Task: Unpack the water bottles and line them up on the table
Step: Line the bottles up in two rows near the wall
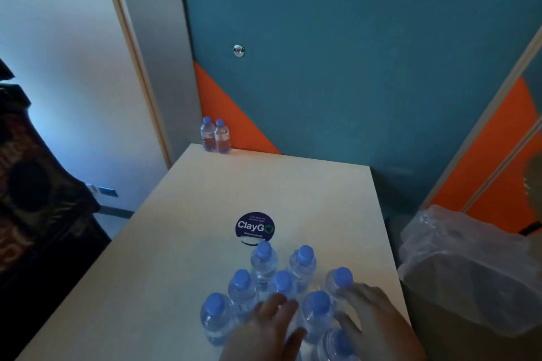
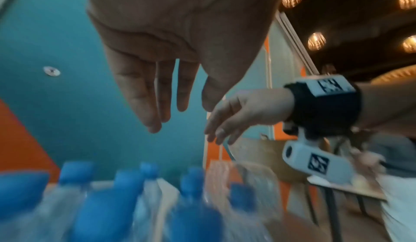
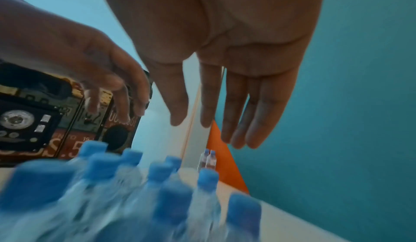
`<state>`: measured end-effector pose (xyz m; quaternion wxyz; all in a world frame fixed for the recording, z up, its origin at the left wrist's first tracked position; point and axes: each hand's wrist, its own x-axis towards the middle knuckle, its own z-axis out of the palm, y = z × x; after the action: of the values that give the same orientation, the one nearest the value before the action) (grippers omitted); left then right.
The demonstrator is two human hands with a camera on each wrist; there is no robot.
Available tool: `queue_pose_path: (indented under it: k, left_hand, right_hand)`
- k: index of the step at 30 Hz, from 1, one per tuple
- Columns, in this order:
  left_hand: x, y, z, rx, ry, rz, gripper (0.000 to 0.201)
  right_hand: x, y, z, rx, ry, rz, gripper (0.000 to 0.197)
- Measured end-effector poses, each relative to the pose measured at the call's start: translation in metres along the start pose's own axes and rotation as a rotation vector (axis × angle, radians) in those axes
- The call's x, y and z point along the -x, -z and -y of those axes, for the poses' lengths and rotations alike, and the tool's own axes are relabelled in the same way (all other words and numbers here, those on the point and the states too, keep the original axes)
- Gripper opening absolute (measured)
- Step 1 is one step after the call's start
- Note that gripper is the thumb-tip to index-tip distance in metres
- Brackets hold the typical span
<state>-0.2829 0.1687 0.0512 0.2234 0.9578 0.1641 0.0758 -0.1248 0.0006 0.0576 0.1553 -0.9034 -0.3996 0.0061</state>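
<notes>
Several clear water bottles (image 1: 281, 281) with blue caps stand clustered at the near end of the pale table (image 1: 205, 199); in both wrist views they are blurred. Two more bottles (image 1: 215, 135) stand side by side at the table's far left corner, also small in the right wrist view (image 3: 209, 158). My left hand (image 1: 284, 316) hovers over the middle of the cluster with straight fingers (image 2: 155, 103), holding nothing. My right hand (image 1: 360, 302) is spread above the cluster's right side, its fingers (image 3: 234, 112) straight and empty. I cannot tell if either hand touches a cap.
A round dark "ClayGo" sticker (image 1: 254, 225) lies on the table just beyond the cluster. A bin with a clear plastic liner (image 1: 457, 267) stands at the table's right edge. A dark printed cabinet (image 1: 29, 184) is on the left. A teal and orange wall (image 1: 322, 67) backs the table.
</notes>
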Motion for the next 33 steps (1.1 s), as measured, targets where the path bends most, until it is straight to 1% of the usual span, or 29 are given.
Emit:
queue_pose_path:
  k: [1, 2, 3, 4, 5, 7, 8, 10, 12, 15, 16, 17, 19, 20, 22, 23, 26, 28, 31, 33]
  left_hand:
    - [-0.014, 0.013, -0.002, 0.034, 0.008, -0.027, 0.029]
    - [-0.034, 0.021, 0.003, 0.02, 0.032, -0.065, 0.028]
    - [-0.054, 0.025, 0.01, -0.036, 0.049, -0.091, 0.028]
    - [-0.073, 0.027, 0.018, -0.065, 0.09, -0.08, 0.03]
    - [-0.091, 0.027, 0.027, -0.111, 0.141, -0.023, 0.032]
    - [-0.12, 0.022, 0.04, -0.204, 0.223, 0.155, 0.039]
    - [-0.13, 0.017, 0.046, -0.24, 0.247, 0.254, 0.04]
    - [-0.141, 0.01, 0.051, -0.3, 0.257, 0.407, 0.036]
    - [-0.149, 0.006, 0.056, -0.323, 0.249, 0.493, 0.029]
    - [-0.156, 0.013, 0.068, -0.3, 0.218, 0.528, 0.024]
    - [-0.157, 0.019, 0.073, -0.282, 0.215, 0.532, 0.023]
    - [-0.159, 0.027, 0.08, -0.267, 0.21, 0.536, 0.022]
    - [-0.164, 0.047, 0.097, -0.248, 0.174, 0.528, 0.022]
    - [-0.166, 0.059, 0.108, -0.242, 0.155, 0.517, 0.021]
    - [-0.174, 0.086, 0.132, -0.233, 0.124, 0.473, 0.02]
    - [-0.179, 0.1, 0.147, -0.242, 0.107, 0.447, 0.02]
    - [-0.203, 0.146, 0.199, -0.268, 0.085, 0.348, 0.019]
    - [-0.225, 0.172, 0.238, -0.271, 0.074, 0.259, 0.02]
    - [-0.267, 0.191, 0.297, -0.201, 0.094, 0.136, 0.024]
    - [-0.293, 0.194, 0.332, -0.131, 0.124, 0.06, 0.026]
  right_hand:
    - [-0.019, -0.001, 0.019, -0.016, 0.113, 0.004, 0.031]
    - [-0.037, -0.002, 0.021, -0.033, 0.161, 0.075, 0.031]
    - [-0.058, -0.003, 0.026, -0.025, 0.171, 0.17, 0.033]
    - [-0.078, -0.006, 0.027, -0.003, 0.176, 0.218, 0.036]
    - [-0.094, -0.008, 0.03, 0.052, 0.178, 0.291, 0.038]
    - [-0.121, -0.021, 0.035, 0.122, 0.23, 0.409, 0.043]
    - [-0.129, -0.031, 0.039, 0.166, 0.26, 0.459, 0.044]
    - [-0.144, -0.046, 0.043, 0.244, 0.266, 0.597, 0.04]
    - [-0.158, -0.055, 0.044, 0.278, 0.254, 0.69, 0.032]
    - [-0.18, -0.058, 0.046, 0.258, 0.237, 0.752, 0.022]
    - [-0.187, -0.058, 0.046, 0.242, 0.237, 0.76, 0.013]
    - [-0.194, -0.058, 0.046, 0.215, 0.228, 0.76, 0.013]
    - [-0.207, -0.055, 0.049, 0.196, 0.231, 0.729, 0.027]
    - [-0.214, -0.05, 0.054, 0.193, 0.224, 0.723, 0.029]
    - [-0.232, -0.033, 0.074, 0.193, 0.212, 0.661, 0.02]
    - [-0.243, -0.024, 0.087, 0.203, 0.202, 0.617, 0.016]
    - [-0.288, -0.009, 0.13, 0.189, 0.149, 0.488, 0.021]
    - [-0.324, -0.008, 0.162, 0.179, 0.143, 0.432, 0.019]
    - [-0.385, -0.025, 0.203, 0.163, 0.12, 0.382, 0.008]
    - [-0.421, -0.045, 0.225, 0.147, 0.107, 0.354, 0.008]
